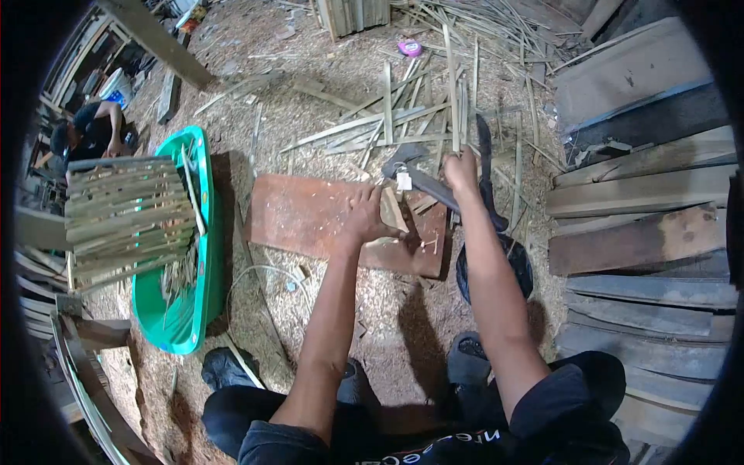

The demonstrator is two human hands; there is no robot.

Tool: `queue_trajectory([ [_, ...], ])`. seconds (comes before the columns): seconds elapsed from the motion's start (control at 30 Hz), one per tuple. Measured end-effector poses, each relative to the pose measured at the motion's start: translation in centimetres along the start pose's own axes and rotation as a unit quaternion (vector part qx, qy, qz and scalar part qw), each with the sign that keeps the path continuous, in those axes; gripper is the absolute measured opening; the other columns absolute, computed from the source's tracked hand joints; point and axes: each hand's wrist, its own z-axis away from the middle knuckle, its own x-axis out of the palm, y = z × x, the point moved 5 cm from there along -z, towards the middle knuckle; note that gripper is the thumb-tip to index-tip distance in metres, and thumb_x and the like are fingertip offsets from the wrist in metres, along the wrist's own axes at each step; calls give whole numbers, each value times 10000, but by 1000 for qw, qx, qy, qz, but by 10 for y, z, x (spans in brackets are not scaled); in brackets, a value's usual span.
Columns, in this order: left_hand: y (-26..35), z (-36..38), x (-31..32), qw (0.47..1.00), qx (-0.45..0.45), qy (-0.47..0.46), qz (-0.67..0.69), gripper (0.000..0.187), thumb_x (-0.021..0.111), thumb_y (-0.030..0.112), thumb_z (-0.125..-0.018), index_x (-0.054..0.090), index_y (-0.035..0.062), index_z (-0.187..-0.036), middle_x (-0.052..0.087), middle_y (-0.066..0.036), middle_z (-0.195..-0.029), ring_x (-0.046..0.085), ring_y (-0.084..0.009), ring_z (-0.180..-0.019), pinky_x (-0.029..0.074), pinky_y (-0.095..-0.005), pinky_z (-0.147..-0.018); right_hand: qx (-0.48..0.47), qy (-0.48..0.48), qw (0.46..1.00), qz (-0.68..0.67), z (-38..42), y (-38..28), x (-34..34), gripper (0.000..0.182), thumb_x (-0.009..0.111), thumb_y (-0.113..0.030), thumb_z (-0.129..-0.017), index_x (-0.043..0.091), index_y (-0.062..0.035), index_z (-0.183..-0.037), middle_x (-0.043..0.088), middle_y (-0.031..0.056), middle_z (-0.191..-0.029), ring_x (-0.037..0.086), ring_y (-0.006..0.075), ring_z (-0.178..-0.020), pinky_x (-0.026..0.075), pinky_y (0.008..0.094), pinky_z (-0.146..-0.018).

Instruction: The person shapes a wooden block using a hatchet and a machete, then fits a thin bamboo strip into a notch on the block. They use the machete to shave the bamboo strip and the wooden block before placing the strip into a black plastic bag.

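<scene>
My left hand (363, 218) rests over a reddish-brown board (298, 213), its fingers spread and thumb stretched out to the right. A small wooden block (394, 209) lies on the board beside that thumb and forefinger. My right hand (461, 169) is closed around the lower end of a long, thin wooden strip (450, 85), which points away from me. Left of this hand lies a dark hatchet (430, 184) with a white tag (404, 180), its head near the board's far edge. A dark machete (485, 159) lies just right of my right hand.
Loose strips (372, 128) and a pink tape measure (409, 48) lie beyond the board. At left, a green tub (203, 256) bears a slatted wooden bundle (128, 213); a person (97, 128) crouches behind it. A dark bucket (518, 267) stands beneath my right forearm. Planks (635, 190) line the right.
</scene>
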Motion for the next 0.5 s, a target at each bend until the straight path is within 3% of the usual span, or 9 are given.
queue_trajectory([
  [0.07, -10, 1, 2, 999, 41, 4, 3, 1200, 927, 498, -459, 390, 73, -1445, 450, -195, -1440, 425, -406, -1333, 333, -522, -1112, 76, -85, 985, -131, 18, -12, 17, 274, 491, -173, -955, 589, 16, -1128, 647, 133, -841, 629, 217, -668, 475, 360, -561],
  [0.13, -20, 14, 5, 995, 87, 6, 45, 1136, 932, 437, -483, 419, 66, -1426, 481, -197, -1412, 461, -400, -1305, 364, -473, -1108, 193, -144, 926, -290, 60, -46, 21, 259, 451, -160, -986, 608, 11, -1101, 655, 99, -837, 627, 190, -667, 465, 344, -573],
  [0.17, -31, 20, 9, 979, 96, 15, 177, 998, 920, 344, -564, 453, 61, -1400, 525, -228, -1348, 473, -403, -1286, 386, -436, -1102, 206, -150, 901, -351, 82, -60, 20, 211, 462, -128, -996, 619, -16, -1083, 667, 75, -848, 621, 145, -654, 442, 282, -547],
  [0.27, -53, 39, -6, 956, 84, 191, 208, 755, 851, 254, -700, 513, 22, -1333, 555, -225, -1312, 530, -369, -1220, 436, -442, -1040, 294, -173, 818, -463, 131, -78, 20, 147, 517, -89, -981, 624, -40, -1068, 671, 71, -856, 617, 138, -646, 454, 263, -541],
  [0.37, -90, 47, 13, 890, -41, 306, 334, 549, 773, 186, -799, 566, -23, -1263, 607, -214, -1246, 609, -334, -1103, 491, -425, -946, 276, -267, 826, -413, 150, -76, 13, 104, 597, -65, -945, 637, -44, -1039, 682, 77, -906, 645, 165, -728, 510, 310, -623],
  [0.47, -87, 53, 25, 837, -174, 274, 441, 434, 736, 165, -837, 607, -53, -1190, 666, -198, -1135, 654, -302, -1022, 517, -386, -884, 217, -295, 868, -335, 156, -57, 17, 156, 657, -72, -917, 647, -12, -1061, 683, 67, -950, 650, 151, -848, 529, 302, -711],
  [0.5, -72, 61, 18, 866, -179, 274, 379, 428, 723, 141, -852, 608, -54, -1216, 694, -170, -1045, 670, -274, -984, 524, -376, -870, 217, -307, 877, -300, 161, -53, 16, 174, 666, -75, -912, 649, -7, -1072, 684, 64, -959, 646, 144, -857, 525, 292, -717],
])
